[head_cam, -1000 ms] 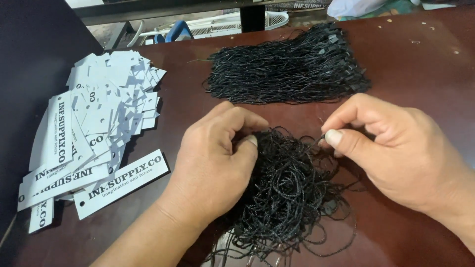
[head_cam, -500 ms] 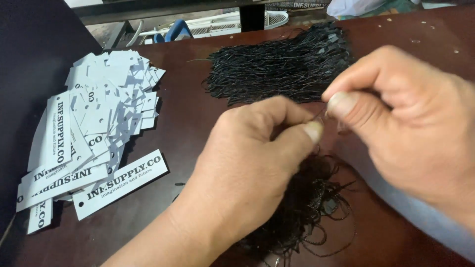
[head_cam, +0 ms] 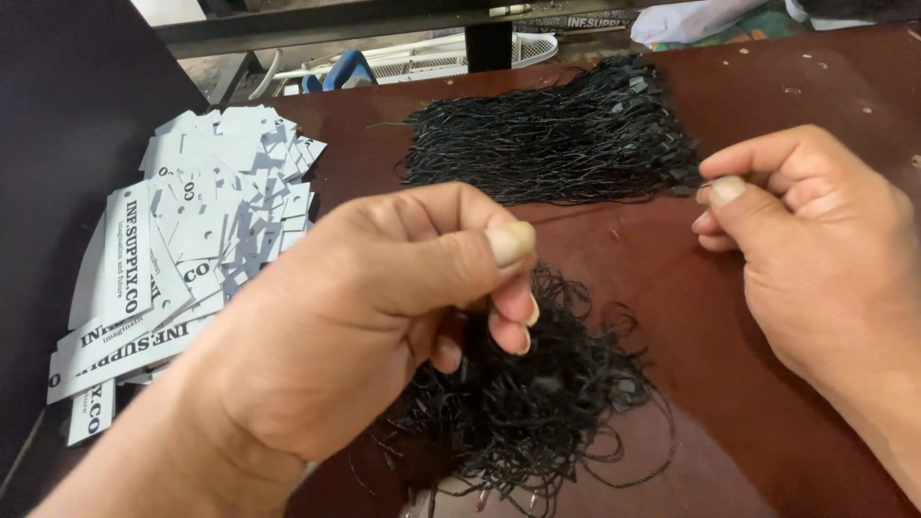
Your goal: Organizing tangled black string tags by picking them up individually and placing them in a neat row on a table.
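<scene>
We see the left hand [head_cam: 384,326] raised over the tangle [head_cam: 537,403] of black cords on the brown table [head_cam: 796,86], thumb and fingers pinched together on a cord end. The right hand [head_cam: 815,249] sits off to the right, thumb pressed to forefinger; we cannot tell if it grips a cord. A thin strand [head_cam: 614,207] runs between both hands. A neater bundle [head_cam: 556,134] of cords lies beyond, near the right hand. White tags [head_cam: 192,249] are heaped at the left.
</scene>
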